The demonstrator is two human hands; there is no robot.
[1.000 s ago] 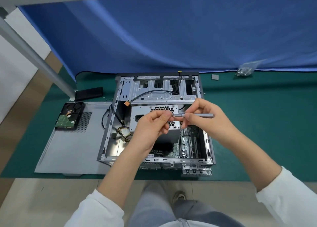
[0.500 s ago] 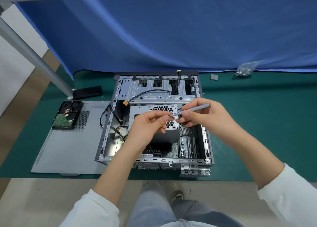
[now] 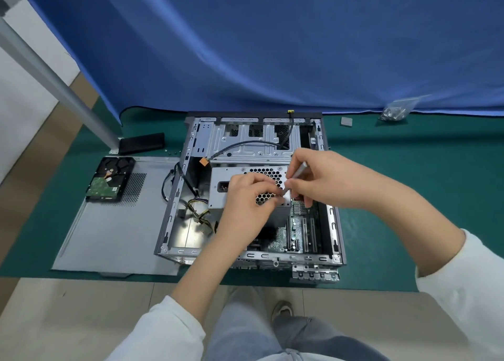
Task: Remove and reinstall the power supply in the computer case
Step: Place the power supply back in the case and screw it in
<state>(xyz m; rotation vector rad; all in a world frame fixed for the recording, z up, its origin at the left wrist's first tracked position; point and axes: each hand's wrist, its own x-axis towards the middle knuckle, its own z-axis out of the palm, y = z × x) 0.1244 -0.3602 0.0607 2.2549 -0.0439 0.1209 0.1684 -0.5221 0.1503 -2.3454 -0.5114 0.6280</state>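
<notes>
An open grey computer case (image 3: 174,205) lies on its side on the green mat. Inside it sits the silver power supply (image 3: 234,175), its honeycomb vent facing up and its yellow and black cables trailing to the left. My right hand (image 3: 324,180) grips a slim grey screwdriver (image 3: 298,174), tilted with its tip down over the supply's right side. My left hand (image 3: 248,199) has its fingertips pinched together at the screwdriver's tip; what they pinch is too small to see.
The case's side panel (image 3: 114,238) lies flat to the left with a hard drive (image 3: 110,179) on it. A black bar (image 3: 141,142) lies behind the panel. A bag of screws (image 3: 395,111) and a small grey square (image 3: 346,121) lie at the back right.
The screwdriver has swung from lying level to pointing steeply down. Both hands have dropped lower, closer to the power supply's right side.
</notes>
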